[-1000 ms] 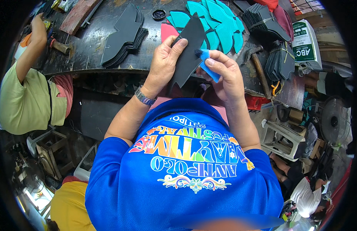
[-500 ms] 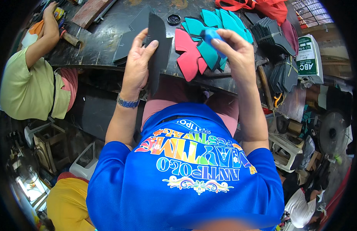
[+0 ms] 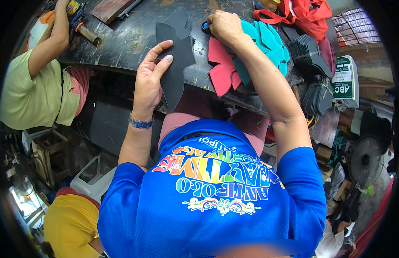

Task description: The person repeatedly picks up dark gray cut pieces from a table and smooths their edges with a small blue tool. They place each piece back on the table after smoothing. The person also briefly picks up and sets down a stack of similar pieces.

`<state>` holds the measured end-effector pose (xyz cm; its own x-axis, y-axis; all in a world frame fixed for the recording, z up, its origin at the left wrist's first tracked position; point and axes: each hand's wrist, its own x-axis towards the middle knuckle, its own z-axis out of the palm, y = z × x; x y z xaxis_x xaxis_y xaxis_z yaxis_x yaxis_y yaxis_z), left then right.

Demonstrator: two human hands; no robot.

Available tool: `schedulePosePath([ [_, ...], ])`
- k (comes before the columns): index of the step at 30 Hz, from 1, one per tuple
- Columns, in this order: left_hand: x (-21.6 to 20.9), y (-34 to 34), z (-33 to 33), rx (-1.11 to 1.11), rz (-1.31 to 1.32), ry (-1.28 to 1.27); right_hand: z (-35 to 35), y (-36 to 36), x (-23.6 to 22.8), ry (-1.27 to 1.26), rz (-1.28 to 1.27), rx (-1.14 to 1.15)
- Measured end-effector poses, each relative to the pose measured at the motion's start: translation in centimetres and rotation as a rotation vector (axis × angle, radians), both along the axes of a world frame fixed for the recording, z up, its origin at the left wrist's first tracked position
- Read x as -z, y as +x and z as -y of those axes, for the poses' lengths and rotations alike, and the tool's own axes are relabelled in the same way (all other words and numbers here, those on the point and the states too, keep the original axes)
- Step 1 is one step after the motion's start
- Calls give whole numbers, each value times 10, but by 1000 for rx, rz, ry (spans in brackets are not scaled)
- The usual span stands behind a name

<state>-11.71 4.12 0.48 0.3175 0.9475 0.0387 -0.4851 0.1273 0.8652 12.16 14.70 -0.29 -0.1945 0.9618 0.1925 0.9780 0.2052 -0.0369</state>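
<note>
My left hand (image 3: 153,79) is closed on a dark grey, curved cut-out sheet piece (image 3: 177,64), gripping its left edge with thumb and fingers. The piece hangs partly over the table's near edge. My right hand (image 3: 226,26) reaches out over a small round black dish (image 3: 204,29), its fingers bent down around a blue sponge-like block that they mostly hide. Beneath my right forearm lie red cut pieces (image 3: 221,71) and a fanned stack of teal pieces (image 3: 268,43). More dark grey sheets (image 3: 176,19) lie beyond my left hand.
Bundles of tied dark pieces (image 3: 309,53), a red bag (image 3: 309,19) and a white-and-green box (image 3: 346,81) sit at the right. A hammer (image 3: 86,33) and a wooden board (image 3: 108,9) lie at the left, near a co-worker in light green (image 3: 36,92).
My right hand has moved away from me and left, carrying the blue block down to the black dish. The dark grey piece in my left hand has turned its broad face up.
</note>
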Motion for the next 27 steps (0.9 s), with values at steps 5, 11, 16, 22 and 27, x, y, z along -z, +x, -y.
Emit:
schedulePosePath([
  [5, -8, 6, 1, 103, 92, 2, 8, 7, -17, 97, -81, 24],
  [11, -6, 23, -4, 109, 119, -5, 71, 12, -37, 261, -1050, -55],
  [16, -2, 37, -5, 199, 201, -132, 149, 4, -30, 320, -1456, -83],
  [22, 0, 57, 5, 314, 189, -208, 172, 1, -23, 457, -1121, -137],
  [27, -2, 63, 14, 328, 237, -276, 169, 8, -25, 629, -784, -108],
])
